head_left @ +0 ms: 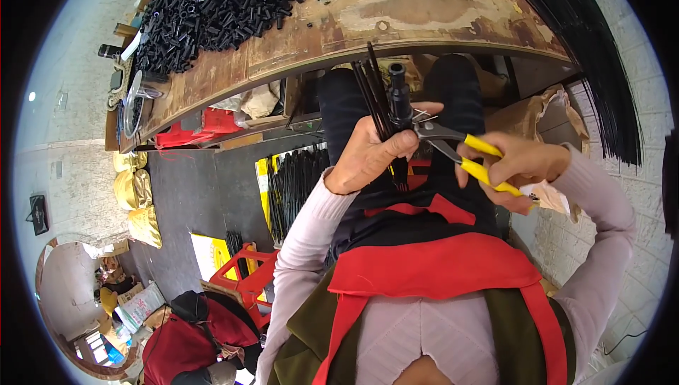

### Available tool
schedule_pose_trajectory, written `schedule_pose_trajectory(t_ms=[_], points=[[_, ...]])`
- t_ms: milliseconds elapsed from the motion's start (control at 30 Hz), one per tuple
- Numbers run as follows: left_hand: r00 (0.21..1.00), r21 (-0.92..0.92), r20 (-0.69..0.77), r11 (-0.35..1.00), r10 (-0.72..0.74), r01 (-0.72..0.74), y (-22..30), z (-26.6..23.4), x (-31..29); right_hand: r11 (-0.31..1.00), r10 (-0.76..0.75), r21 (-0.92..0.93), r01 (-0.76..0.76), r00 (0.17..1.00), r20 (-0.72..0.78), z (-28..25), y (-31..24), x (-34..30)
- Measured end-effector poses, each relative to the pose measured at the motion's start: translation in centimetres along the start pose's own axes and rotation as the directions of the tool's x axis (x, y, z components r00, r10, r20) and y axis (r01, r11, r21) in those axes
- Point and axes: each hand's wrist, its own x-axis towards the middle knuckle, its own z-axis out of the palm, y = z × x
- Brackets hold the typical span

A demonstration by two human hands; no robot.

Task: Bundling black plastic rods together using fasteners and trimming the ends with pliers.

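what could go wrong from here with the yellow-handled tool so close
The yellow-handled scissor-like tool in the right hand sits right beside the fingers of the left hand, so a slip could nick or pinch them. The thin black rods and black tubular part share the left hand's grip, so either might slip loose and drop.

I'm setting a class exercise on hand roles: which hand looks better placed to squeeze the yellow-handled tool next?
Probably the right hand: it grips the yellow-handled tool by its handles. The left hand looks occupied, holding thin black rods and a black tube.
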Motion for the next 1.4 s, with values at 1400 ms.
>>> schedule_pose_trajectory(t_ms=[1400], points=[[0.993,0.138,0.12,0.99,0.013,-0.03,-0.2,0.4,1.5,0.883,0.24,-0.292,-0.367,0.889,-0.391,1.4,-5.7,-1.9]])
